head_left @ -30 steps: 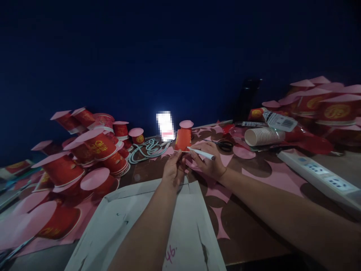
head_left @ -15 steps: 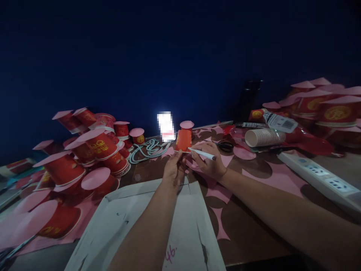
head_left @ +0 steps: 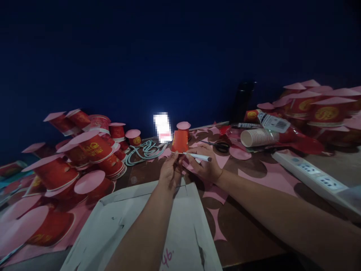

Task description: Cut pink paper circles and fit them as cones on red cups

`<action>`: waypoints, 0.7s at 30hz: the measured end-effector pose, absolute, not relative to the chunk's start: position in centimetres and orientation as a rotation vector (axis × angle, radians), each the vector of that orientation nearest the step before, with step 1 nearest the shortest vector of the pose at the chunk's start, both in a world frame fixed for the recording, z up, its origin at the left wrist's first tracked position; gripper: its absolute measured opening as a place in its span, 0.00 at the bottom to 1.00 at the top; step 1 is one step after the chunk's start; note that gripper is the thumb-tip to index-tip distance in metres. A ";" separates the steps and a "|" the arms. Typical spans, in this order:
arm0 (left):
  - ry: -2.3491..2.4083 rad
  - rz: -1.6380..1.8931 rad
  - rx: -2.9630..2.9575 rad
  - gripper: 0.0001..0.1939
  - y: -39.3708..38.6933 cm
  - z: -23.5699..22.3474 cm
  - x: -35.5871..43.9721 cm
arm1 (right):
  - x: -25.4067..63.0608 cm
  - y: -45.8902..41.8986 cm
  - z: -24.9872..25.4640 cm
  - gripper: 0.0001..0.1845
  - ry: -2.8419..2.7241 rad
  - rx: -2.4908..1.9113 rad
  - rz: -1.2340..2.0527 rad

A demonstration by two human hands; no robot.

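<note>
My left hand (head_left: 170,169) grips a red paper cup (head_left: 180,140) by its pale rim, which faces down toward me. Between the fingers of my right hand (head_left: 208,165) is a white marker pen (head_left: 199,156), its tip at the rim of that cup. Just behind the held cup stands another red cup with a pink paper disc (head_left: 183,125) on top. Both forearms reach over a white board (head_left: 135,222) marked "46." in pink.
Many red cups with pink paper tops (head_left: 93,145) crowd the left, and more (head_left: 324,109) stand at the far right. A blue-green cable (head_left: 141,152), glowing screen (head_left: 163,127), scissors (head_left: 221,146), stacked paper cups (head_left: 259,137), power strip (head_left: 313,175) and pink paper scraps (head_left: 270,177) surround the hands.
The whole view has shifted, so most things appear slightly farther left. My hands keep their grip on the cup and the marker pen, with the pen now lying flatter against the rim.
</note>
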State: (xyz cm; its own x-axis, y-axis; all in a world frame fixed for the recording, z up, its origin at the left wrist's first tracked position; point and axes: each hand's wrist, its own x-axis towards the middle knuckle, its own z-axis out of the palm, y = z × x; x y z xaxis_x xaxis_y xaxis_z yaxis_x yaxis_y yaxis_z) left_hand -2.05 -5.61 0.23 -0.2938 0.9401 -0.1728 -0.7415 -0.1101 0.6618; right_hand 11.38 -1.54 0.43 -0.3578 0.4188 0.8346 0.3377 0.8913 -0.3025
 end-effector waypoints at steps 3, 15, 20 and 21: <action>0.795 1.711 0.338 0.03 -5.5 0.0 -2.1 | 11.4 -1.6 0.4 0.04 -1.972 -0.560 0.095; 0.808 1.695 0.305 0.03 -5.5 0.5 -1.9 | 11.3 -1.2 0.2 0.06 -1.927 -0.570 0.006; 0.825 1.659 0.363 0.06 -5.2 -0.5 -2.4 | 11.4 -0.8 0.2 0.06 -1.919 -0.586 0.002; 0.824 1.658 0.376 0.06 -5.2 -0.6 -2.4 | 11.4 -0.8 0.2 0.06 -1.916 -0.586 0.003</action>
